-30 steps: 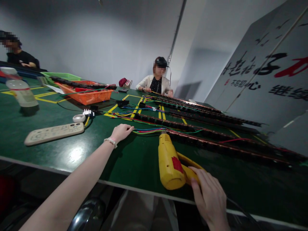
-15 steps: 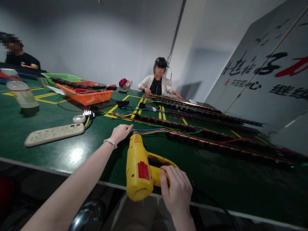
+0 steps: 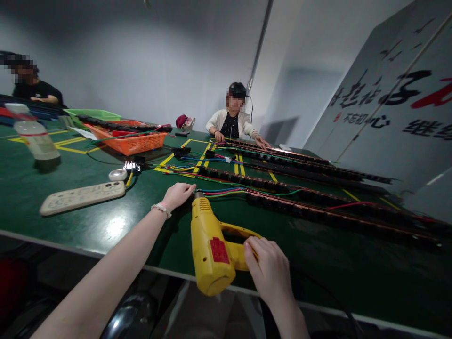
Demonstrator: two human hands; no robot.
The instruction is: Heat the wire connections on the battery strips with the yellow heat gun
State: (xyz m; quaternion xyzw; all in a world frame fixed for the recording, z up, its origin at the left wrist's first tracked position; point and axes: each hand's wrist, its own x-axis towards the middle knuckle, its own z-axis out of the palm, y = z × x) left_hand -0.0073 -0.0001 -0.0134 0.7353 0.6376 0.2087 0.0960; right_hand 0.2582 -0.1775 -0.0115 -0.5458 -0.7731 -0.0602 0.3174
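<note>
1. Right hand [image 3: 270, 273] closed round the handle of the yellow gun [image 3: 210, 245], over the near edge of the desk [image 3: 106, 226].
2. Nozzle points away and ends just beside the left hand [image 3: 178, 194].
3. Left hand curled, fingertips down on the coloured wires [image 3: 222, 191]; pinching or only pressing, cannot tell.
4. Gun is at the wire ends; cannot tell whether it is running. The strips [image 3: 300, 212] to the right lie untouched.

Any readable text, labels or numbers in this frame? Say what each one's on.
"不忘初心": small black characters on the white board at right.
"继续": black characters further right on the same board, cut off by the frame edge.
Large black and red brush characters above them: too stylised to read.
Red label on the yellow heat gun held by the right hand: blurred.
Remote control keys and bottle label: too small.
</note>
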